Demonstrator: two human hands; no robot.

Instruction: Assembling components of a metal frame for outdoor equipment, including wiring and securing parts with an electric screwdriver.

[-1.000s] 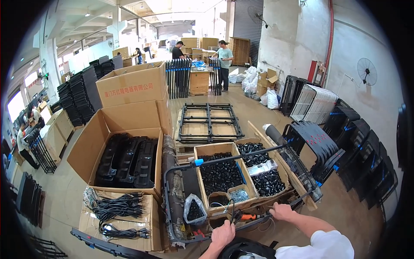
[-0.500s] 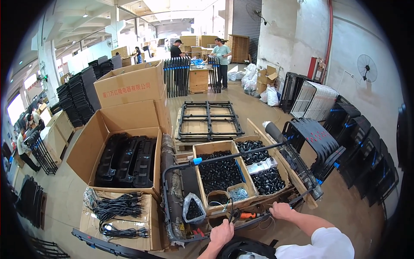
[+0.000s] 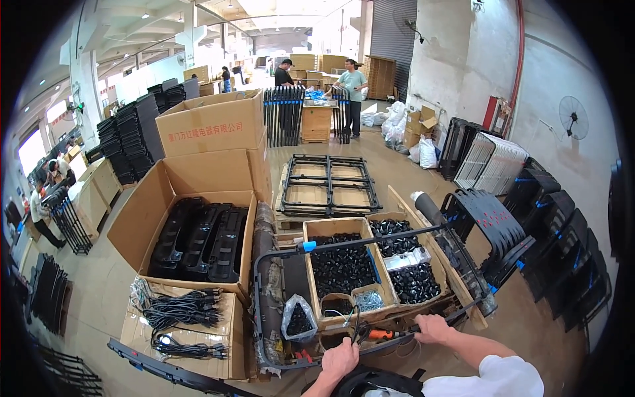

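Note:
A black rectangular metal frame (image 3: 254,311) lies tilted across the work stand, with a blue clip (image 3: 309,246) on its far bar. My right hand (image 3: 433,329) is closed round the near bar. My left hand (image 3: 340,358) is also closed at this bar, further left, and a thin black cord (image 3: 358,319) stands up beside its fingers. Part of its grip is hidden. Between my hands, just beyond the bar, lies an orange-handled tool (image 3: 381,335). A clear bag of small black parts (image 3: 299,319) sits inside the frame's left end.
Cardboard trays (image 3: 306,278) of small black parts lie under the frame. Left stands an open carton (image 3: 135,228) of black panels, with bundled black cables (image 3: 182,311) in front. Frames are stacked on a pallet (image 3: 283,213) ahead and lean along the right (image 3: 489,228). Two people (image 3: 349,92) stand far ahead.
The scene has shifted slightly to the right in the picture. Both hands keep nearly the same place on the near bar, and the frame looks hardly moved.

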